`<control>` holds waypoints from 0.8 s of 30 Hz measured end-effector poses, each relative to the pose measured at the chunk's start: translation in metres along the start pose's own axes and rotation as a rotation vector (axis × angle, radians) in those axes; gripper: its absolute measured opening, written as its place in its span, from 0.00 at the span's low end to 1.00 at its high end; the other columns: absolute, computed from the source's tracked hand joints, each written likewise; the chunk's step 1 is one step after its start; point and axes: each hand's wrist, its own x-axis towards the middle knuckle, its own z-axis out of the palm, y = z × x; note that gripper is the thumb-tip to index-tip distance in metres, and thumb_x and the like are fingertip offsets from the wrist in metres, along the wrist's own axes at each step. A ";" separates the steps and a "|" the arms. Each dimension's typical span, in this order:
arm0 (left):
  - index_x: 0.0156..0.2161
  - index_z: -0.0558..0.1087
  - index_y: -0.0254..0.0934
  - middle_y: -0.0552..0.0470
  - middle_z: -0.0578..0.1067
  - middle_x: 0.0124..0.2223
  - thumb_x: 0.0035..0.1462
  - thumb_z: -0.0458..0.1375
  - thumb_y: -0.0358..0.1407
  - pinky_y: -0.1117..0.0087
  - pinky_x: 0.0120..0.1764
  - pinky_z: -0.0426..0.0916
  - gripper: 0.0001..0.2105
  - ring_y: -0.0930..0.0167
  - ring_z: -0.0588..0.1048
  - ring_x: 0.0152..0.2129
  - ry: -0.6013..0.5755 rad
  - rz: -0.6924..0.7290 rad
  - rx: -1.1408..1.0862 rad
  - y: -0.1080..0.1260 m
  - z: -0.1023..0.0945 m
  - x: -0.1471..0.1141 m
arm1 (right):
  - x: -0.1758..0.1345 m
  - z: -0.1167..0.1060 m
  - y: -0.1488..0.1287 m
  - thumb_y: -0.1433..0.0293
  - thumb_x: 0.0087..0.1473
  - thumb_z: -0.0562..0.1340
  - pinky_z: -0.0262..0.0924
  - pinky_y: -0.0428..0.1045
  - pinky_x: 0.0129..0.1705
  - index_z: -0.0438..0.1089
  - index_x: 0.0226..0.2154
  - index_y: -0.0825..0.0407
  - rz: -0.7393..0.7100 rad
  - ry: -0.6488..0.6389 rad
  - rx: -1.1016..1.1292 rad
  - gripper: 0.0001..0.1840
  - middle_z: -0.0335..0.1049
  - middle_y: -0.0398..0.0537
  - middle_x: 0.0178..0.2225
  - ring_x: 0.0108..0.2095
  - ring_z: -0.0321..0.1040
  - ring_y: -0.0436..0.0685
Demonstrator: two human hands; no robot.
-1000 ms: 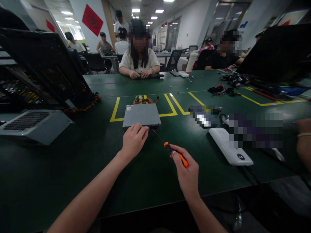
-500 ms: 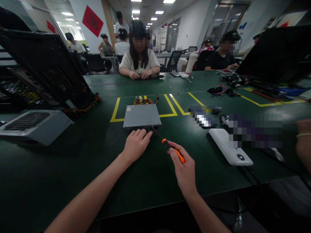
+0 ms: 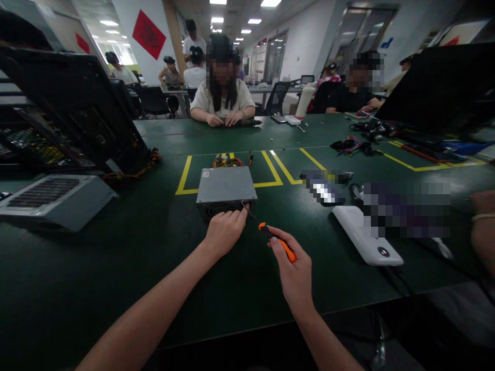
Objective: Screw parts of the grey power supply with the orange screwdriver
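On the dark green tabletop (image 3: 77, 273), the right hand (image 3: 294, 268) grips an orange-and-black-handled screwdriver (image 3: 266, 230); the left hand (image 3: 225, 232), grip unclear, is at a grey box-shaped metal power supply (image 3: 227, 184).

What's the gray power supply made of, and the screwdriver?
The power supply looks like sheet metal, dull gray and smooth, with crisp, straight edges. The screwdriver has a bright orange-and-black handle, likely plastic, maybe rubbery; its thin, straight shaft is probably steel.

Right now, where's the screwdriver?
In the head view, the screwdriver is right of centre, in the right hand, its shaft slanting up-left towards the near face of the middle grey box, beside the left hand.
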 end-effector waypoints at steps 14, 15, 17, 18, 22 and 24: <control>0.51 0.65 0.38 0.44 0.74 0.40 0.59 0.45 0.36 0.67 0.37 0.62 0.16 0.66 0.72 0.32 -0.015 -0.121 -0.399 -0.006 -0.004 -0.022 | 0.002 -0.005 0.001 0.63 0.52 0.56 0.60 0.52 0.39 0.69 0.40 0.50 0.019 0.039 -0.026 0.14 0.70 0.47 0.38 0.35 0.67 0.55; 0.50 0.66 0.38 0.44 0.74 0.40 0.59 0.45 0.36 0.66 0.37 0.62 0.16 0.66 0.72 0.32 -0.010 -0.124 -0.415 -0.007 -0.005 -0.023 | 0.002 -0.005 0.000 0.63 0.52 0.56 0.60 0.52 0.39 0.69 0.40 0.50 0.016 0.032 -0.027 0.14 0.70 0.47 0.38 0.35 0.67 0.55; 0.49 0.66 0.37 0.43 0.74 0.41 0.58 0.46 0.36 0.65 0.38 0.63 0.15 0.66 0.72 0.33 0.005 -0.119 -0.431 -0.009 -0.006 -0.023 | 0.001 -0.005 -0.002 0.64 0.52 0.56 0.61 0.52 0.39 0.68 0.40 0.50 -0.005 0.016 -0.036 0.13 0.70 0.48 0.38 0.35 0.67 0.55; 0.49 0.66 0.37 0.44 0.74 0.41 0.58 0.46 0.35 0.66 0.38 0.63 0.15 0.66 0.72 0.34 0.015 -0.117 -0.431 -0.010 -0.007 -0.024 | 0.000 -0.005 -0.003 0.65 0.52 0.55 0.61 0.52 0.39 0.68 0.40 0.50 -0.026 0.007 -0.045 0.13 0.70 0.47 0.38 0.35 0.67 0.55; 0.46 0.67 0.38 0.49 0.73 0.42 0.59 0.46 0.35 0.69 0.36 0.64 0.13 0.69 0.72 0.35 0.062 -0.191 -0.391 -0.018 -0.009 -0.029 | -0.006 -0.005 -0.004 0.69 0.53 0.55 0.61 0.52 0.43 0.68 0.40 0.49 -0.194 -0.042 -0.120 0.11 0.69 0.48 0.41 0.41 0.66 0.55; 0.43 0.68 0.39 0.51 0.73 0.41 0.58 0.47 0.35 0.71 0.33 0.64 0.11 0.70 0.72 0.33 0.057 -0.266 -0.370 -0.022 -0.008 -0.033 | -0.009 -0.004 -0.002 0.70 0.53 0.55 0.61 0.53 0.44 0.67 0.40 0.49 -0.282 -0.076 -0.174 0.11 0.68 0.49 0.42 0.43 0.65 0.55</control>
